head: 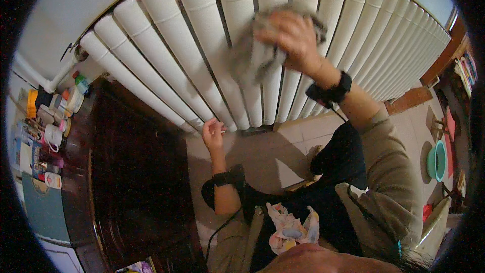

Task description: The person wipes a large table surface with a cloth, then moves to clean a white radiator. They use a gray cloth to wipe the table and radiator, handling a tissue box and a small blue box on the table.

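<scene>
A long white column radiator [197, 11] runs along the wall before me. My right hand [293, 40] grips a grey cloth [250, 58] against the front of its columns, at about their middle height. The cloth is blurred, and one darker end sticks out past my fingers. Lower and to the left, my left hand [213, 132] is beside the bottom ends of the columns, its fingers curled. Whether it touches the radiator or holds something small, I cannot tell. Each wrist carries a black band with a cable.
At the left stands a dark wooden cabinet [144, 182], its top crowded with a white mug [53, 135], a green bottle [81, 82] and several jars. A white pipe [62, 74] joins the radiator's left end. On the right are a turquoise basin [437, 161] and tiled floor [407, 121].
</scene>
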### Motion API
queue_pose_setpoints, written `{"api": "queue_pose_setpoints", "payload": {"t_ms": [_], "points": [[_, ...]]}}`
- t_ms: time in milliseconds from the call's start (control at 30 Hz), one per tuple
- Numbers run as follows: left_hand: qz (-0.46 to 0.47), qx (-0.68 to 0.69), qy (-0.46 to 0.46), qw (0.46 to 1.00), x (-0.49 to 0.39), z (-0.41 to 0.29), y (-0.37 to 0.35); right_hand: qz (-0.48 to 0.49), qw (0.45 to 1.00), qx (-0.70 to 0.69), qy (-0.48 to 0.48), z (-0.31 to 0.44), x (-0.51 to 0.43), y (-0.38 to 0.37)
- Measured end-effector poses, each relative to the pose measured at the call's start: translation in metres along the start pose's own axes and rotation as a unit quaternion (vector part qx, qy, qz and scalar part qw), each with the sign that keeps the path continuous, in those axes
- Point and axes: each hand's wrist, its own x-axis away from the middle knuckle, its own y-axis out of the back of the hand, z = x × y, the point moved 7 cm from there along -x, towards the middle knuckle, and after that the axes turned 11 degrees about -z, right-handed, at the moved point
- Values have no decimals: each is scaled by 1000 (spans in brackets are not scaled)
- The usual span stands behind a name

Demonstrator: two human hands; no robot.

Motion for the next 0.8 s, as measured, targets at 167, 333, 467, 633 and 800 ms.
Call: {"api": "queue_pose_setpoints", "payload": {"t_ms": [167, 333, 467, 633, 800], "points": [[-21, 13, 38, 999, -6, 15, 6, 217, 967, -79, 106, 51, 88, -24], [-8, 51, 10, 999, -2, 7, 6, 182, 981, -46, 49, 27, 65, -22], [-13, 9, 15, 1000, 0, -2, 4, 140, 989, -31, 28, 31, 85, -24], [-21, 17, 47, 999, 2, -4, -1, 295, 948, -103, 61, 76, 204, -64], [-21, 18, 53, 998, 0, -4, 0, 468, 864, -156, 99, 96, 266, -82]]}}
